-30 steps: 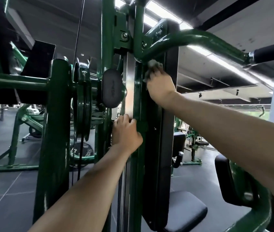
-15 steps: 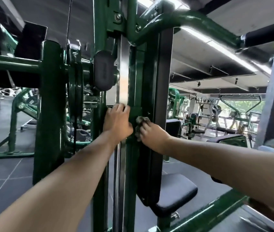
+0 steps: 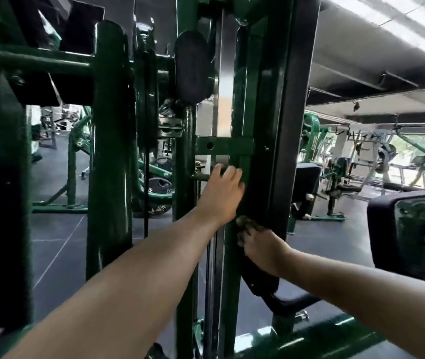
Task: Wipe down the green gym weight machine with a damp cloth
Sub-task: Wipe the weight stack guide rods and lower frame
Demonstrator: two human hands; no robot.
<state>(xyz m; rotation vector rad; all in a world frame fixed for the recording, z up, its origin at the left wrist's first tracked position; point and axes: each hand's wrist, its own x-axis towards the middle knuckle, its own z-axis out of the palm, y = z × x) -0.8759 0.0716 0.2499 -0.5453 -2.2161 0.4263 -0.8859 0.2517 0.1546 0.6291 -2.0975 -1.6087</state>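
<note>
The green weight machine (image 3: pixel 247 99) fills the middle of the view, its upright post running from top to bottom. My right hand (image 3: pixel 260 248) grips a small grey cloth (image 3: pixel 245 224) and presses it against the post at about mid height. Just above it, my left hand (image 3: pixel 223 194) has its fingers curled round the post, below a green cross bracket (image 3: pixel 225 147).
A black seat pad (image 3: pixel 284 301) sits below my right hand. A thick green column (image 3: pixel 110 151) and weight plates (image 3: pixel 162 187) stand to the left. A black pad (image 3: pixel 411 229) is at the right. Other gym machines (image 3: pixel 361 161) stand on the grey floor behind.
My right hand has slid the cloth down the post from near the top to below my left hand. My left hand has kept its hold on the post.
</note>
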